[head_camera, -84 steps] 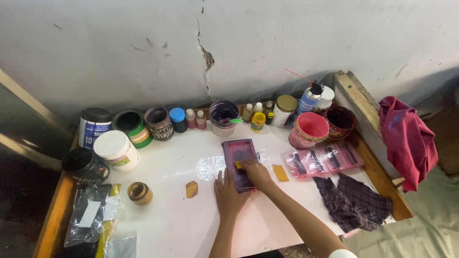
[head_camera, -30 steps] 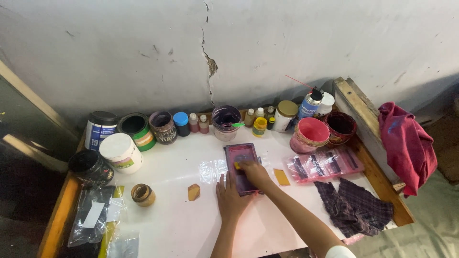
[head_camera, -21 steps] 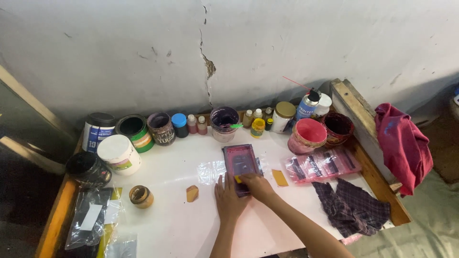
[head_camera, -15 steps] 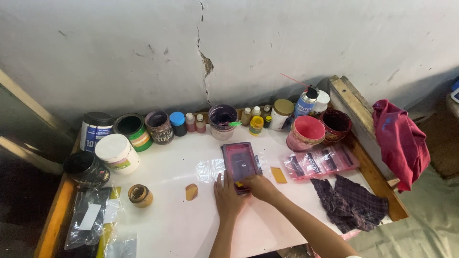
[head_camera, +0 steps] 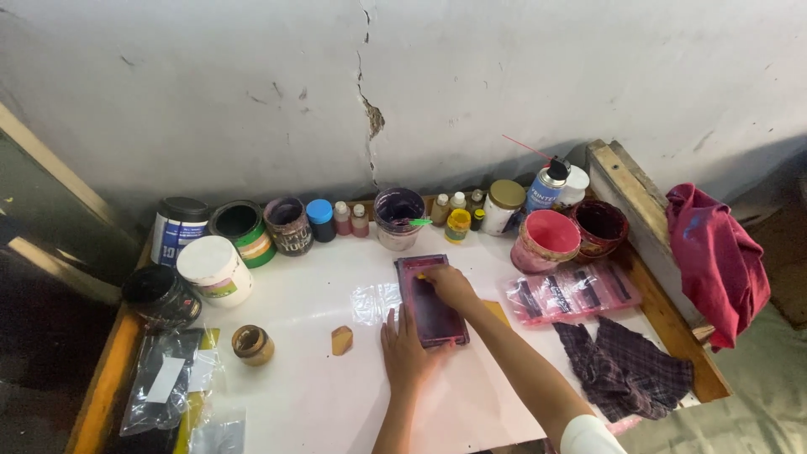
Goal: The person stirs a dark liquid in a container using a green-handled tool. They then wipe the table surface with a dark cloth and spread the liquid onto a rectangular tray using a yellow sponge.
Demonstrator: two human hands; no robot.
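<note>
A small magenta-stained screen frame (head_camera: 430, 309) lies flat on the white tabletop (head_camera: 303, 395), over a clear plastic sheet (head_camera: 376, 301). My left hand (head_camera: 403, 349) presses down on the frame's near left corner with its fingers spread. At the far end of the frame, my right hand (head_camera: 451, 286) is closed on a small yellow scraper (head_camera: 420, 276), only the tip of which shows at the fingertips.
Paint jars and small bottles (head_camera: 353, 219) line the wall, with a white tub (head_camera: 214, 269), pink bucket (head_camera: 546, 240) and spray can (head_camera: 546, 185). A pink plastic pack (head_camera: 572, 290), checked cloth (head_camera: 626, 370), red cloth (head_camera: 714, 261), small tin (head_camera: 252, 343) and plastic bags (head_camera: 164, 387) lie around.
My right hand slid along the frame from its near end to the far end. The left hand stayed pressed on the near corner.
</note>
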